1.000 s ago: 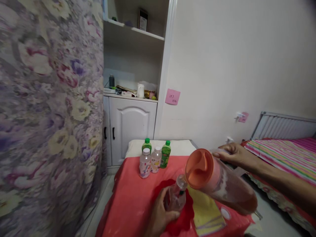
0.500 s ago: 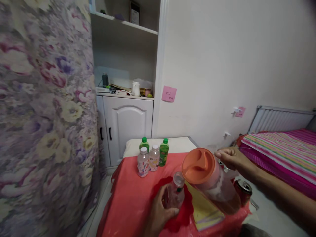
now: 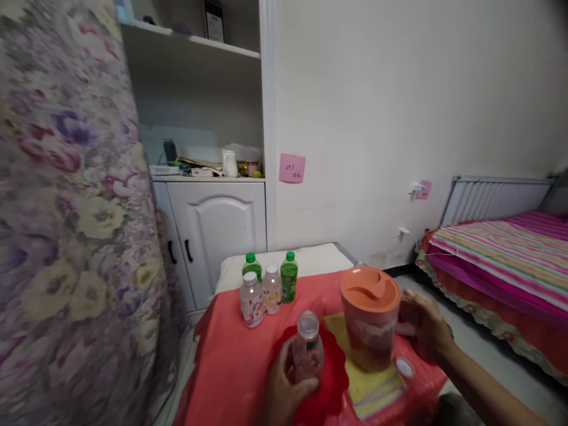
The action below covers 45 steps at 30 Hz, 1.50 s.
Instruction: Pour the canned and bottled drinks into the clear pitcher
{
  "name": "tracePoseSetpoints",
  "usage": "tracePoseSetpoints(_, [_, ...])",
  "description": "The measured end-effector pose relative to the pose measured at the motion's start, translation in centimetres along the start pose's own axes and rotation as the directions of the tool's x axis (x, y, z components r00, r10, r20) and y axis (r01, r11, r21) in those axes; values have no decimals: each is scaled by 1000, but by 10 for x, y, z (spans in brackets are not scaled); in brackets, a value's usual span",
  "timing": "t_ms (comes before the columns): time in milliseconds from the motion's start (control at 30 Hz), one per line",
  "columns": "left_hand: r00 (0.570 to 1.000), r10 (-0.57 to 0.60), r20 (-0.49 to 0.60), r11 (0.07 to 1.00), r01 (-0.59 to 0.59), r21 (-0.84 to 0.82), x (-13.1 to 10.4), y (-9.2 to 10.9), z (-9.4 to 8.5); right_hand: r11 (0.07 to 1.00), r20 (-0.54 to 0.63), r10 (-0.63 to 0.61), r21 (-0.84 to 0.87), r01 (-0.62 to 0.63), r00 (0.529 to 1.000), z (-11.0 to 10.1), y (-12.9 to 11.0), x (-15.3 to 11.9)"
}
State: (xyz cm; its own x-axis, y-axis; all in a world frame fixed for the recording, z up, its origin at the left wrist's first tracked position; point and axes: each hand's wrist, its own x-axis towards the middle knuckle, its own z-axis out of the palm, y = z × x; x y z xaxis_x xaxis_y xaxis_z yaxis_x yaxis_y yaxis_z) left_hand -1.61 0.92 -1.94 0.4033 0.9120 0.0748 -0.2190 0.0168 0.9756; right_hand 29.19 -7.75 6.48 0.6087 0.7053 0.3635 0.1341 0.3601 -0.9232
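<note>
My left hand (image 3: pixel 290 378) is wrapped round a clear plastic bottle (image 3: pixel 309 355) with an open mouth, held upright over a red scalloped tray (image 3: pixel 331 378). Its contents are hard to make out. In my right hand (image 3: pixel 423 322) is the handle of a translucent pitcher (image 3: pixel 370 331) with an orange lid and brownish liquid low inside. The pitcher stands upright, over or on a yellow cloth (image 3: pixel 377 390); I cannot tell whether its base touches. A round white cap (image 3: pixel 404 367) lies to the right of the cloth.
Two white-capped bottles (image 3: pixel 251 302) and two green-capped bottles (image 3: pixel 289 278) stand at the back left of the red-covered table (image 3: pixel 235 367). A floral curtain (image 3: pixel 75 225) hangs at the left. Behind is a white cabinet (image 3: pixel 226 219); a bed (image 3: pixel 501 254) is at the right.
The pitcher has gone from tilted toward the bottle to upright, and my right hand has lowered with it. My left hand still holds the bottle in about the same place.
</note>
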Motion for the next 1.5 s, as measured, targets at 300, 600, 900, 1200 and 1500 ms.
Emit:
tracePoseSetpoints(300, [999, 25, 24, 999, -25, -32, 5, -17, -8, 992, -64, 46, 116, -38, 997, -4, 44, 4])
tracePoseSetpoints(600, [999, 1, 33, 1000, -2, 30, 7, -14, -15, 986, -75, 53, 161, -41, 996, 6, 61, 0])
tracePoseSetpoints(900, [1000, -12, 12, 997, 11, 71, 10, -13, -14, 995, -73, 69, 74, -64, 995, 2, 66, -5])
tracePoseSetpoints(1200, [998, -33, -57, 989, 41, 139, 10, -9, -12, 988, -69, 66, -133, -75, 995, -28, 63, -12])
tracePoseSetpoints(1500, [995, -48, -93, 987, 62, 150, 15, -19, -8, 806, -71, 115, -577, -135, 991, -82, 115, -74])
